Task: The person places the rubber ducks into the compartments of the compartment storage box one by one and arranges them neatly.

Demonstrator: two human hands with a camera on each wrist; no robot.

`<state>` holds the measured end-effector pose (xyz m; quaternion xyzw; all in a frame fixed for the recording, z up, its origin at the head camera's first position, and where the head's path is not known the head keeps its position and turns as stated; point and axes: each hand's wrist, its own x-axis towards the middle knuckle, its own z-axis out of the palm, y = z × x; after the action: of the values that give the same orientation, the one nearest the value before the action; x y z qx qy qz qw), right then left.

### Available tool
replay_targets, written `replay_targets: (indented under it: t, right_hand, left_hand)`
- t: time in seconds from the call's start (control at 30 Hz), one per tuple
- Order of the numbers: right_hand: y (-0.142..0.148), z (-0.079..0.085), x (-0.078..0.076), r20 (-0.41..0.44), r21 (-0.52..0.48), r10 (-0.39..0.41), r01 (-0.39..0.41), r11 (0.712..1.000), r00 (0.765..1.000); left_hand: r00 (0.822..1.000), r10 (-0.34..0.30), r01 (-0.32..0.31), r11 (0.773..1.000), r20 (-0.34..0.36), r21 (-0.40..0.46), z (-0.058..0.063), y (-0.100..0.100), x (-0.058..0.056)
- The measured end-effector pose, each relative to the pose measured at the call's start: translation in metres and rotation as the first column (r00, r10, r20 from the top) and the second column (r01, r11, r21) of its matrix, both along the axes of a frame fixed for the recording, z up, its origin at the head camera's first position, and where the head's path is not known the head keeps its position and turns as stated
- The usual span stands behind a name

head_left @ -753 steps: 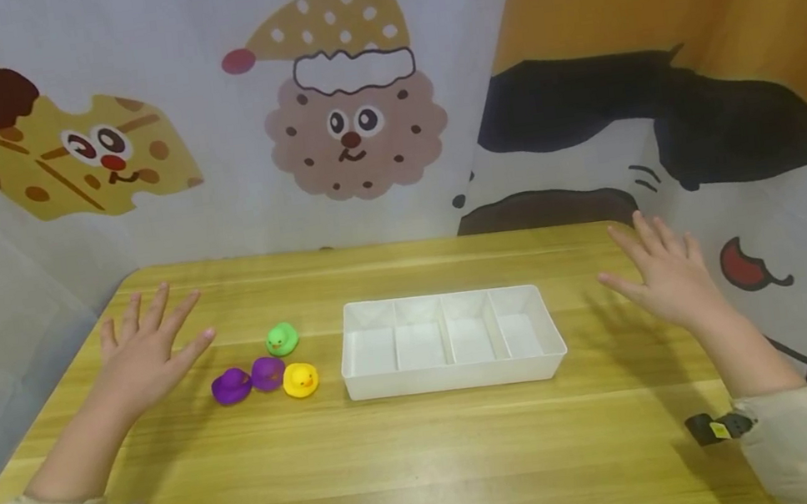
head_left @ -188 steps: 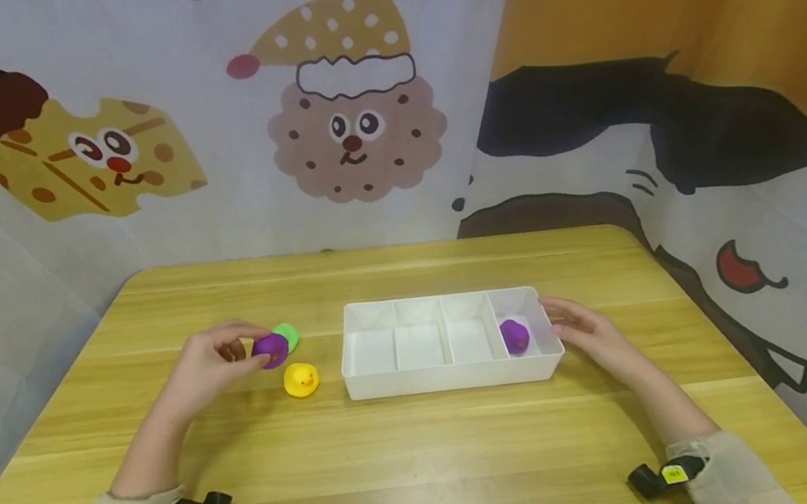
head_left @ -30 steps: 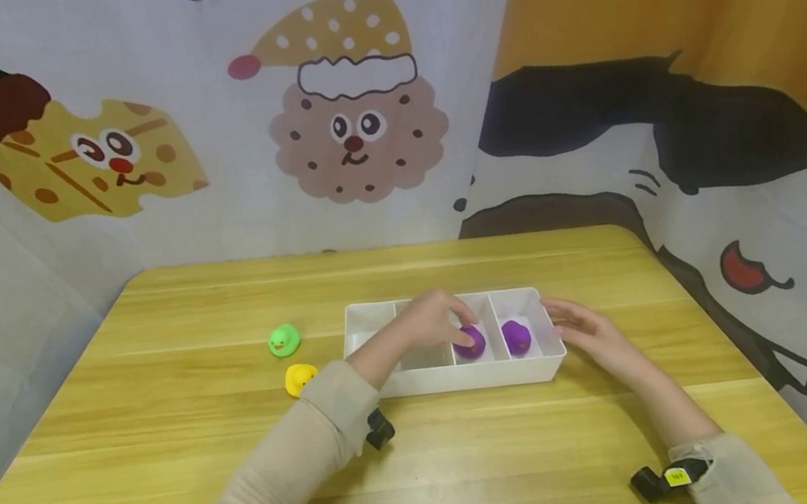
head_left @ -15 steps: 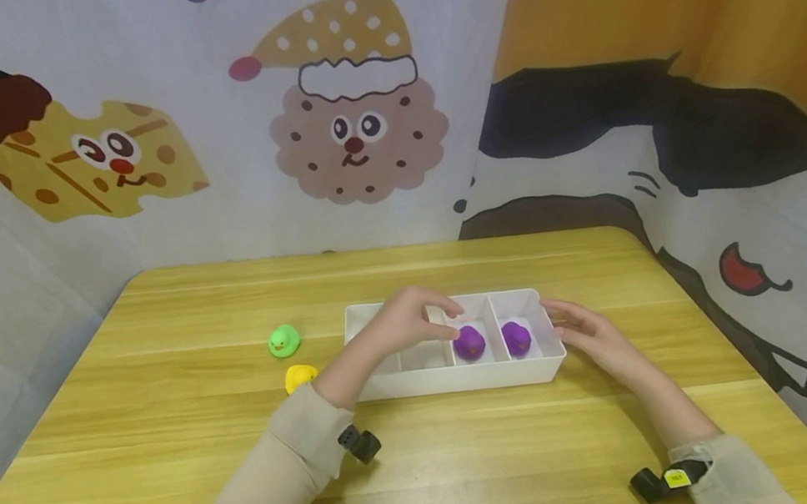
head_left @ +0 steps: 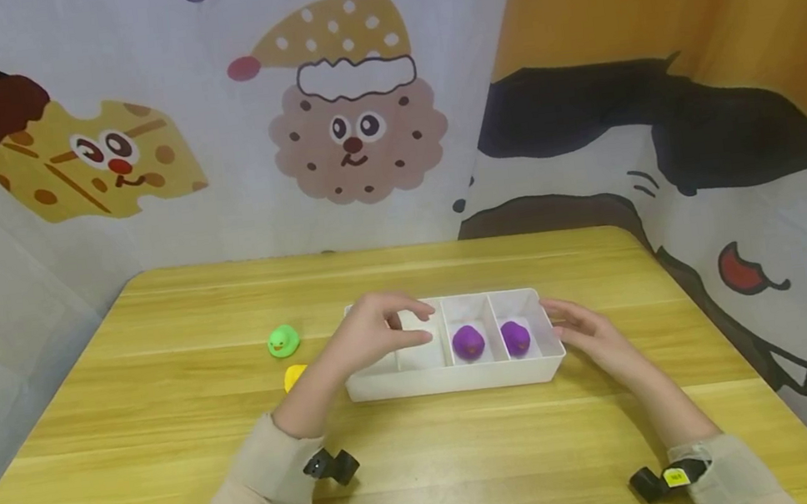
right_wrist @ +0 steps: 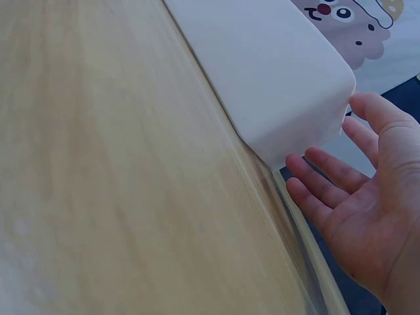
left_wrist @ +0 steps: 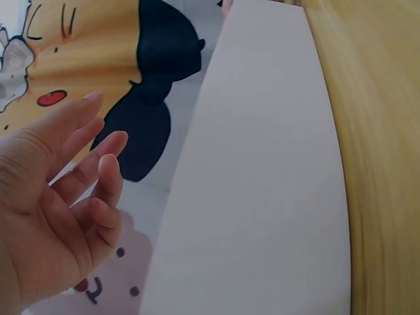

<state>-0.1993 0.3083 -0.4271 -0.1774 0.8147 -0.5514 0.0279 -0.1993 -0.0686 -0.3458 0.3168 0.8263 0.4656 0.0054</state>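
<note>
A white four-part tray (head_left: 449, 379) stands on the table. One purple rubber duck (head_left: 468, 343) sits in its third compartment from the left, and another purple duck (head_left: 516, 339) in the rightmost one. My left hand (head_left: 371, 333) is over the tray's left compartments, thumb and fingers apart with nothing between them; the left wrist view shows the same loose fingers (left_wrist: 98, 170). My right hand (head_left: 587, 334) rests its fingertips against the tray's right end, and in the right wrist view they touch the white end wall (right_wrist: 305, 131).
Left of the tray, a green rubber duck (head_left: 283, 342) sits on the wooden table (head_left: 475, 462). Nearer, a yellow duck (head_left: 294, 376) is partly hidden behind my left forearm. A cartoon-printed curtain (head_left: 234, 222) hangs along the table's far edge.
My left hand has let go of the purple duck in the third compartment and drawn back to the left. The right hand has stayed at the tray's end.
</note>
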Motion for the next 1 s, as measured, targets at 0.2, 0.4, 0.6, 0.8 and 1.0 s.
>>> replay_targets:
  t: [0.2,0.4,0.6,0.8,1.0]
  right_hand:
    - [0.000,0.001,0.001,-0.003,0.008,-0.006,0.006,1.000,1.000]
    - [0.000,0.001,0.001,0.004,0.014,-0.005,0.005,1.000,1.000]
    - [0.000,0.001,0.001,0.002,0.027,-0.012,0.012,1.000,1.000]
    - [0.001,0.000,0.000,0.004,0.021,-0.010,0.010,1.000,1.000]
    - [0.000,0.000,0.000,0.001,0.021,-0.004,0.004,1.000,1.000]
  left_hand:
    - [0.999,0.047,-0.048,0.998,0.024,0.043,0.005,-0.023,0.011]
    - [0.995,0.086,-0.089,0.994,0.043,0.059,0.006,-0.049,0.020]
    - [0.989,0.129,-0.134,0.988,0.066,0.072,0.005,-0.071,0.027]
    - [0.984,0.169,-0.174,0.982,0.064,0.074,0.002,-0.089,0.030]
    - [0.973,0.221,-0.224,0.974,0.066,0.039,-0.003,-0.106,0.034]
